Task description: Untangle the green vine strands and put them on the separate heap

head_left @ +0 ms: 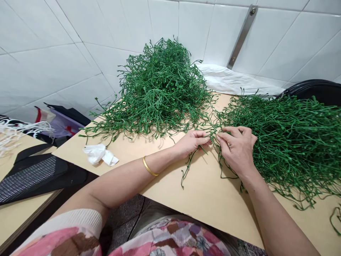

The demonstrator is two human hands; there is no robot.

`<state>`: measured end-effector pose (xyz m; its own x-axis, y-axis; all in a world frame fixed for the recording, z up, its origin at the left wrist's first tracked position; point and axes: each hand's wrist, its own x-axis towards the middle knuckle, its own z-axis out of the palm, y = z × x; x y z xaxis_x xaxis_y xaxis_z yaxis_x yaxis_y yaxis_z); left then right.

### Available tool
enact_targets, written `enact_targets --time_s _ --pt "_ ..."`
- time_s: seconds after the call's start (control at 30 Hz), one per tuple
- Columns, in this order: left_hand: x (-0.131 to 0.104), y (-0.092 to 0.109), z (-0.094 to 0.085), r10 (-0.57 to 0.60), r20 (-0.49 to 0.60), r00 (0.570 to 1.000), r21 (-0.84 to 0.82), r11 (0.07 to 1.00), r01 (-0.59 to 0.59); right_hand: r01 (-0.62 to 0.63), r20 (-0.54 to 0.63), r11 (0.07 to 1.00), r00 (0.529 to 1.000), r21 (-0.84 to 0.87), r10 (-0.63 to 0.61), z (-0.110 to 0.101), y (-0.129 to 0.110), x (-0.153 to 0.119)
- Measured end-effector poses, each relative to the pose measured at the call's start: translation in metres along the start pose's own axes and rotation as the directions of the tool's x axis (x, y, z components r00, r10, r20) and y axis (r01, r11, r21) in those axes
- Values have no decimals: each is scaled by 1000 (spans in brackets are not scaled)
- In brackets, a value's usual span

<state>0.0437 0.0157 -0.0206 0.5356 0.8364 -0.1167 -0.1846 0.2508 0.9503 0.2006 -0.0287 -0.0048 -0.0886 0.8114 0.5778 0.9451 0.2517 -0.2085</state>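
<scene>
Thumb and fingers of the person's left hand [198,138] are pinched together on thin, dark-green, bendy-looking strands with small knobby tips [214,132], some of which trail below the palm onto the table. Just beside it, to its right, the right hand [238,144] also has thumb and forefinger closed on the strands, its other fingers curled. The hands nearly meet, probably so the slender pieces can be handled by their ends, with the forearms low for steadiness. A yellow metal bangle [149,167] circles the left wrist. Beyond the left hand rises a tall, tangled heap of matching green strands [165,81]; a broader green heap [298,135] spreads beside and behind the right hand, both seemingly placed within easy reach. All lie on a pale tan, smooth-topped table [165,177]. A crumpled white tissue [97,153] sits near its left edge, apparently out of the way. At the back, a wrinkled white sheet [234,80] lies against the white-tiled wall [165,21].
</scene>
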Motion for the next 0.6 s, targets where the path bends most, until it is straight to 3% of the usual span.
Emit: enact_targets --time_s 0.1,0.27,0.33,0.4,0.5,0.6 --pt "1 -1 0 6 -15 1000 -8 1000 -6 46 -93 998 994 -38 -49 0 2 -1" --pt "3 -3 -1 14 -39 999 -99 995 -18 -1 -239 999 971 -33 -7 -6 3 1" --pt "3 -3 -1 17 -57 998 -127 992 -24 21 -186 998 983 65 -9 -8 0 1" --pt "3 -3 0 15 -63 998 -132 991 -23 31 -53 974 998 227 -20 -7 -5 2" --pt "1 -3 1 14 -45 999 -126 992 -20 -55 142 915 990 400 -2 1 -8 2" --pt "0 -3 2 4 6 1000 -135 991 -3 -128 224 882 974 455 25 7 -7 2"
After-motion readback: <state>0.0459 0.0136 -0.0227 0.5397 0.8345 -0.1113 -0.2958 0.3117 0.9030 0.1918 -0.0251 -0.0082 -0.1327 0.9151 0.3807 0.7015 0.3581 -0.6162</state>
